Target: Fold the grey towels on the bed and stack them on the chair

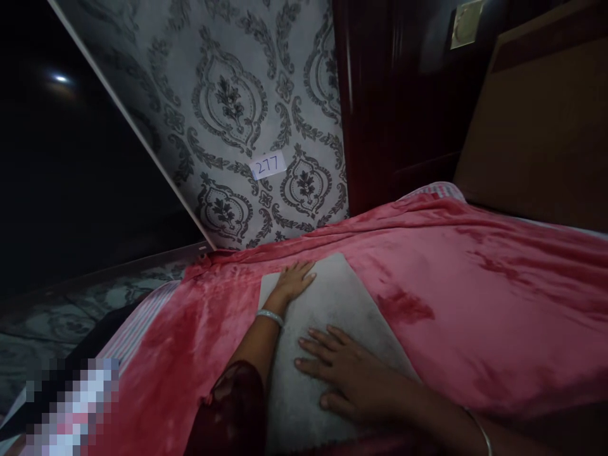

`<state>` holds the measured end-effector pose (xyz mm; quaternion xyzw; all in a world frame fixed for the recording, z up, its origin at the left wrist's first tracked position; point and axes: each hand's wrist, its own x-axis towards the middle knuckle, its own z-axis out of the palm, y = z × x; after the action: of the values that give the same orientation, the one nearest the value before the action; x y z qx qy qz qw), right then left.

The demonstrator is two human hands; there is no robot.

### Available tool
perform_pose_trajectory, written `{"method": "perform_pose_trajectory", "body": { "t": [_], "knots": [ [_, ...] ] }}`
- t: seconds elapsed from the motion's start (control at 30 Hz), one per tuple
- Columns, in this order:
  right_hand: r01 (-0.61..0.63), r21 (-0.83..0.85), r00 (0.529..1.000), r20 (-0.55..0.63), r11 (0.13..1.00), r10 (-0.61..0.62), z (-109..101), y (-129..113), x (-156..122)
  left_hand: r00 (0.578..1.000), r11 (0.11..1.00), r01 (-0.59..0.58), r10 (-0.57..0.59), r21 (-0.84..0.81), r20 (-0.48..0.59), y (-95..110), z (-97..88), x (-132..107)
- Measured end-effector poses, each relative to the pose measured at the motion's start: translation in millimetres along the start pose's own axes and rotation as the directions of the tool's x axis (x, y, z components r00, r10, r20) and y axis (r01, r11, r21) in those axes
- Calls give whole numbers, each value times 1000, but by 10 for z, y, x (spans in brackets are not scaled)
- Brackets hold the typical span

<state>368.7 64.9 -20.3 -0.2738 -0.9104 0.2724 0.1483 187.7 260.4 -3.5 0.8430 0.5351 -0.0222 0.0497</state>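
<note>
A flat, pale grey rectangular piece [327, 304], perhaps folded cloth, lies on a pink-red plush blanket [456, 272]. My left hand [294, 280] rests on its far left part, fingers stretched out and apart, with a silvery bangle at the wrist. Nearer to me, my right hand [342, 370] is spread palm down over the middle of the grey piece. Neither hand holds anything. The near end of the grey piece is partly hidden by my right arm and dark red clothing.
Behind the blanket stands a patterned wall [228, 107] with a paper label [268, 165] reading 277. A large dark screen-like panel [85, 164] leans in at left. At right are dark red panelling [399, 95] and a brown cardboard piece [546, 120]. Striped cloth [142, 316] shows under the blanket's edge.
</note>
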Motion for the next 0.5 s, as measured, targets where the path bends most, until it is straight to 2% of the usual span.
{"method": "perform_pose_trajectory", "body": {
  "t": [0.17,0.3,0.33,0.4,0.43,0.5],
  "knots": [
    [11,-23,1000,-22,1000,-11,57,37,29,996,997,51,-46,57,-79,88,-15,-52],
    [57,-42,996,-60,997,-60,0,44,-3,986,992,78,-61,104,-158,287,-123,-171],
    [66,-52,995,-67,996,-69,-36,46,-34,985,996,31,-15,89,-170,362,-146,-226],
    [71,-83,992,-97,994,-79,-106,63,-119,973,984,-177,177,12,-150,535,-158,-362],
    [70,-101,990,-114,992,-82,-131,79,-168,946,950,-310,303,-44,-117,624,-146,-433],
    [67,-127,988,-130,990,-83,-146,125,-262,857,846,-513,515,-146,-29,781,-91,-541]
  ]
}}
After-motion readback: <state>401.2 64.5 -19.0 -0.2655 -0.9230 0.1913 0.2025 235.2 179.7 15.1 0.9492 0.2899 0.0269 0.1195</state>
